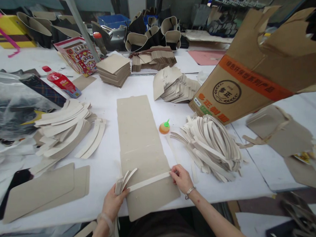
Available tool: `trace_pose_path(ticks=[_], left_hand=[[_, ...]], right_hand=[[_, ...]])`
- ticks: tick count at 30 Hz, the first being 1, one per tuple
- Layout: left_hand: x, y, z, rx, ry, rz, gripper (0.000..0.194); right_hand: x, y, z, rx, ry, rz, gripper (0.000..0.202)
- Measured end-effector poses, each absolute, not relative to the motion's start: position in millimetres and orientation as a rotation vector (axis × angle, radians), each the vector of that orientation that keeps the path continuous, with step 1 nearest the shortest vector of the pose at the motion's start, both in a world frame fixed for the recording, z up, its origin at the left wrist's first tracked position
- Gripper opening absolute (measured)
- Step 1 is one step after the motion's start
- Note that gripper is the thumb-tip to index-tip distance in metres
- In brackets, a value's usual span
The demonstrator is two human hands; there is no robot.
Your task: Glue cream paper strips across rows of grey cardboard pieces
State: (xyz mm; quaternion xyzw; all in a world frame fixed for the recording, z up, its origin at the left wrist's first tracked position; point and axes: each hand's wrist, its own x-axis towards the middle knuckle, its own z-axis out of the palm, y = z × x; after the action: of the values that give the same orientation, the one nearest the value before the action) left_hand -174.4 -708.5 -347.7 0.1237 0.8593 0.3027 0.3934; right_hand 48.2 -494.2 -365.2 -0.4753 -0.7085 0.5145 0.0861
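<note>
A long beige panel (140,140) lies lengthwise before me, its near end at the table edge. Across its near part runs a narrow white strip (149,182). My left hand (113,202) is closed around a small bundle of pale strips (121,184), its thumb by the left end of that white strip. The fingers of my right hand (181,179) pinch the strip's right end at the panel's right edge. Beyond my right hand stands a small orange-brown bottle (164,127) with a green tip. A big pile of pale strips (212,144) lies to its right.
Curved pale pieces (65,127) and flat beige panels (45,191) lie at left. A red bottle (62,81), a stack of beige sheets (114,69) and fanned pieces (176,84) are farther back. At right leans a large cardboard box (240,78).
</note>
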Motion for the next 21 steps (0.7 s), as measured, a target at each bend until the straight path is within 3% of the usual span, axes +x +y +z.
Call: trace_pose_path(ticks=[21], left_hand=[[-170.0, -710.0, -347.4, 0.218, 2.29, 0.726, 0.033]], right_hand=[[38.8, -494.3, -363.9, -1.435, -2.268, 1.261, 0.017]])
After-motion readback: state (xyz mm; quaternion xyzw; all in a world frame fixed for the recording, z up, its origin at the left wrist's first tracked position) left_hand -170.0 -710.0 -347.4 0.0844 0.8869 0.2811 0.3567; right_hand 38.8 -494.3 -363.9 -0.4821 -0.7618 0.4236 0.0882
